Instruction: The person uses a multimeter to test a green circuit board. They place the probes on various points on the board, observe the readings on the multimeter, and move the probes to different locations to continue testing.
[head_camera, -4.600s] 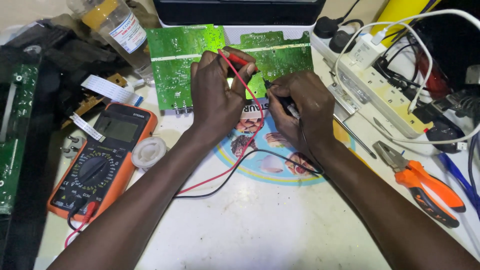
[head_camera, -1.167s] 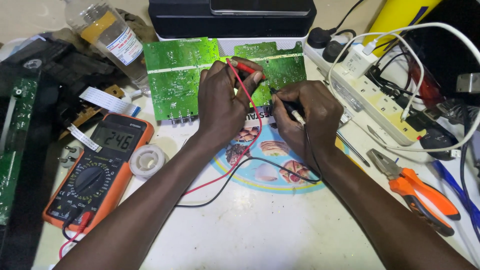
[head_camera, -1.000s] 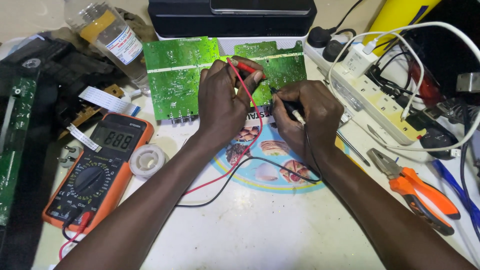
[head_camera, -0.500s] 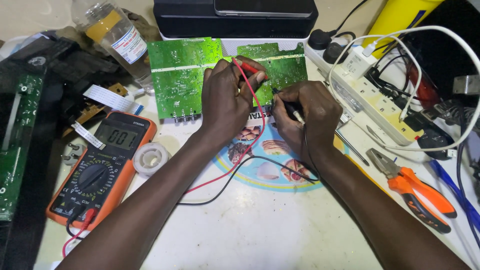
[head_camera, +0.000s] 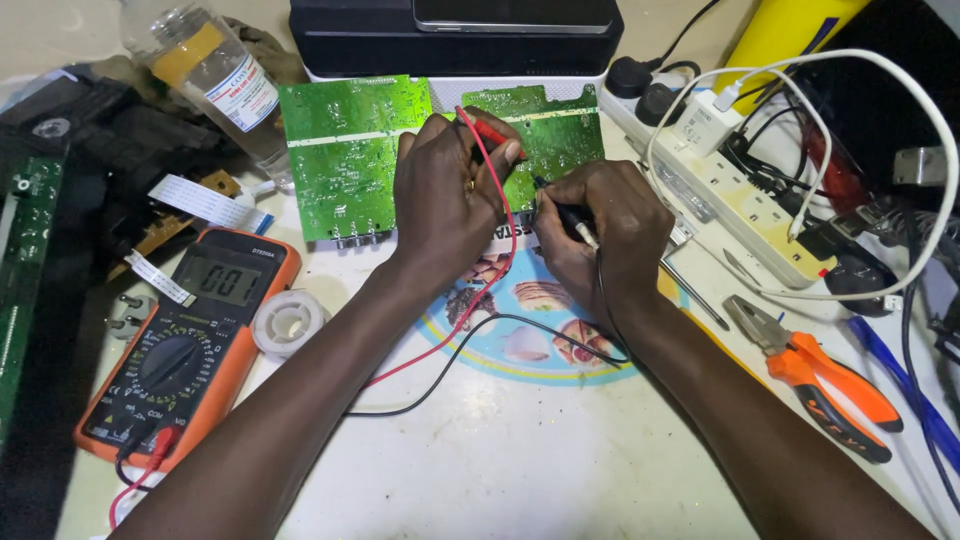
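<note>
Little has shifted since the earlier frame: the left hand still pinches the red probe and the right hand the black probe, both tips on the green circuit board, beside the orange multimeter, mid-measurement.

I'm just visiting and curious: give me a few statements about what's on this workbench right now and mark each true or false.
1. The left hand holds a red probe on the green circuit board. True.
2. The right hand holds a screwdriver. False: it holds a black probe.
3. The orange multimeter lies left of the arms. True.
4. The orange-handled pliers are in the person's grip. False: they lie untouched on the table at the right.
5. The clear bottle lies on top of the circuit board. False: it is beside the board, to its left.
</note>
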